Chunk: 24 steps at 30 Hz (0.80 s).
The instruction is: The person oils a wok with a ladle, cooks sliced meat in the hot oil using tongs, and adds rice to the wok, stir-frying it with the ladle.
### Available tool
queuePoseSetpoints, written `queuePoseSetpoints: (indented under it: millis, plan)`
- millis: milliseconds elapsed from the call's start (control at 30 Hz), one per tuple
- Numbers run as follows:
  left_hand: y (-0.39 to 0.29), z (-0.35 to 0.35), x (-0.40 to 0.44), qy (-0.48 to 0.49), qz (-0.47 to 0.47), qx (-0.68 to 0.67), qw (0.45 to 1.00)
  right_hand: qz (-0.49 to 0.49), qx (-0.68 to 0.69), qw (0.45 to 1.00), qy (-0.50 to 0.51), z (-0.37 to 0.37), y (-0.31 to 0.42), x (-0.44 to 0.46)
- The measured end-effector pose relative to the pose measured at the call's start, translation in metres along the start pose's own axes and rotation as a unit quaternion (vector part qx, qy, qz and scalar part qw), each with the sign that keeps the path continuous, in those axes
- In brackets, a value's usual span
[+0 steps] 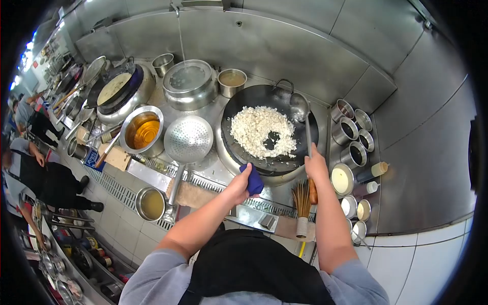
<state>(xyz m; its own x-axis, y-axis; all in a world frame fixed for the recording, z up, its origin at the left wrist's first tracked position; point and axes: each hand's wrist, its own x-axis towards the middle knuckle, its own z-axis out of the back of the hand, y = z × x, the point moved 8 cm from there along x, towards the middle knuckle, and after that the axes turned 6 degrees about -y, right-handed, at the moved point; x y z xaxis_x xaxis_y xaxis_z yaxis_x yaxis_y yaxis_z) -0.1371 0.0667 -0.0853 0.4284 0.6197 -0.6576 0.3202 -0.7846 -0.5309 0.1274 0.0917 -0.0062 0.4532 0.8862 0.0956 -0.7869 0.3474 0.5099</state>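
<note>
Right hand point(316, 165) closed round the ladle point(300, 107) handle; left hand point(243, 187) clamped on blue cloth point(253, 180) at the near rim of the wok point(239, 109). Ladle bowl lay far right inside, beside white grains point(256, 127).

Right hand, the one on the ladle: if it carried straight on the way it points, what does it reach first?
The right hand would probably meet the near right rim of the wok first; its height above that rim is unclear, so it might pass over.
</note>
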Motion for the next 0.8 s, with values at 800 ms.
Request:
queuePoseSetpoints:
  millis: [800]
  plan:
    - [0.029,-0.012,0.005,-0.076,-0.064,-0.137,0.986,0.045,-0.140,0.968,0.204,0.152,0.001,-0.185]
